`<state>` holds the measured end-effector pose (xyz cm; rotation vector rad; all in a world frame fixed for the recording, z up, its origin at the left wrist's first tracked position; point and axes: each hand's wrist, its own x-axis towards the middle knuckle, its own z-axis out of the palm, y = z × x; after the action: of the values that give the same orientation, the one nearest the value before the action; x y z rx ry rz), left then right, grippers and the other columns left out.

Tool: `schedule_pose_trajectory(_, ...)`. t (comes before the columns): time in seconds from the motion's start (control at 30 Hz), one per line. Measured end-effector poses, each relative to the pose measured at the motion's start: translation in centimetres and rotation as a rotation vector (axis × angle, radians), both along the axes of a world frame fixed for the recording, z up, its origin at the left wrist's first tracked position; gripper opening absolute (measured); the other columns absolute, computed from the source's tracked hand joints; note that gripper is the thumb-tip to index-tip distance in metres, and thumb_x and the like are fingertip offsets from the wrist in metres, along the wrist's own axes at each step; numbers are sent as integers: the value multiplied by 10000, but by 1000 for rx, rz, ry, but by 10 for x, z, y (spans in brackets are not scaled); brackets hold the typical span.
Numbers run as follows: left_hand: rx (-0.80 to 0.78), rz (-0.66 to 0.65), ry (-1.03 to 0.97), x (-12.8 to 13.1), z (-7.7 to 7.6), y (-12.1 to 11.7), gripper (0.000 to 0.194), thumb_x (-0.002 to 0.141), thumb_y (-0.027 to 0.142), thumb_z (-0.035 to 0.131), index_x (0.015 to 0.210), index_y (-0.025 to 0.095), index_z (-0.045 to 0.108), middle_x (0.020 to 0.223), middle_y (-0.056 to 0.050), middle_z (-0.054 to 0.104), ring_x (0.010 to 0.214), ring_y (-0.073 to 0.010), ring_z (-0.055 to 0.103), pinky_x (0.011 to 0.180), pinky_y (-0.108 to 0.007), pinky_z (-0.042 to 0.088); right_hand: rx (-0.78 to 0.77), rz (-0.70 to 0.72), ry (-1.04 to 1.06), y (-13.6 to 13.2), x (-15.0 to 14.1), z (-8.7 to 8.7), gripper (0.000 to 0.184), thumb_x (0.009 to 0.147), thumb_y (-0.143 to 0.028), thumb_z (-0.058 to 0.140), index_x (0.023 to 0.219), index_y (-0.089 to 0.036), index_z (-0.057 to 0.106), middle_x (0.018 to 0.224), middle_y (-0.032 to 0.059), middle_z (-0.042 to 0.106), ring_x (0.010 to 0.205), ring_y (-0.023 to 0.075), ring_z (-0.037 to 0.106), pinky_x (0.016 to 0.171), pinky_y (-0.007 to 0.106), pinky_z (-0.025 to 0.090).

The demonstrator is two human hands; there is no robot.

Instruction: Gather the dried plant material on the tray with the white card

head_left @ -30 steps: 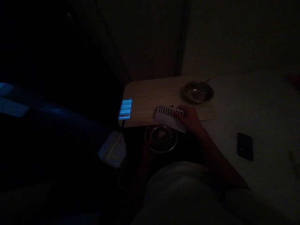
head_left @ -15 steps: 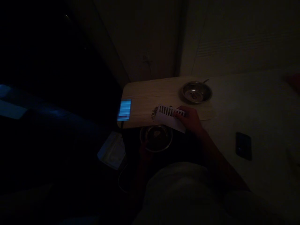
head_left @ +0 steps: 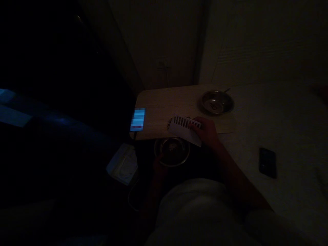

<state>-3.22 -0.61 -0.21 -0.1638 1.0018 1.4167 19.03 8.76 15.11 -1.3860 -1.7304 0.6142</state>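
Observation:
My right hand [head_left: 208, 131] is closed around the right end of a flat white scraper [head_left: 185, 132] with a row of slots along its upper edge. The scraper leans over the front edge of a pale wooden table [head_left: 159, 99], with small dark bits [head_left: 169, 123] showing at its left end. Below that edge, my left hand [head_left: 160, 165] grips the lower left rim of a metal bowl [head_left: 173, 164]; its fingers are dim and partly hidden. A light patch of something [head_left: 173, 146] shows inside this bowl, too dark to name.
A second metal bowl [head_left: 217, 102], with a handle poking out behind, stands at the table's back right. A lit screen [head_left: 137, 119] is at the left end. A dark phone [head_left: 268, 162] lies on the pale surface to the right. A pale package [head_left: 123, 164] sits lower left.
The bowl in my left hand has shifted slightly left under the table edge. The scraper has slid a little down and left in my right hand's grip. The view wobbles slightly.

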Motion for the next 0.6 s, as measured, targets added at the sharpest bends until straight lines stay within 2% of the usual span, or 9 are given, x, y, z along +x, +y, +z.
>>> schedule_pose_trajectory(0.17,36,-25,-26,3,14,-1,227,744,168,579,916,172,726,937,-80,755,1197,-312,572,1070,-494,386,7,-22,-30,1,-1,3,238,810,-365,620,901,-169,721,776,47,713,633,152,599,566,239,408)
schedule_pose_trajectory(0.3,-13,-24,-15,5,22,-1,184,745,159,570,842,166,727,861,-75,758,1196,-305,574,1082,-483,374,19,-8,-24,5,-5,1,232,806,-353,629,931,-181,722,836,53,726,675,164,624,603,252,436)
schedule_pose_trajectory(0.6,34,-21,-63,3,15,0,216,727,147,579,888,162,722,953,-91,751,1233,-323,540,1072,-498,386,18,4,-47,5,-8,2,234,803,-346,634,952,-187,720,853,42,729,701,166,639,642,261,457)
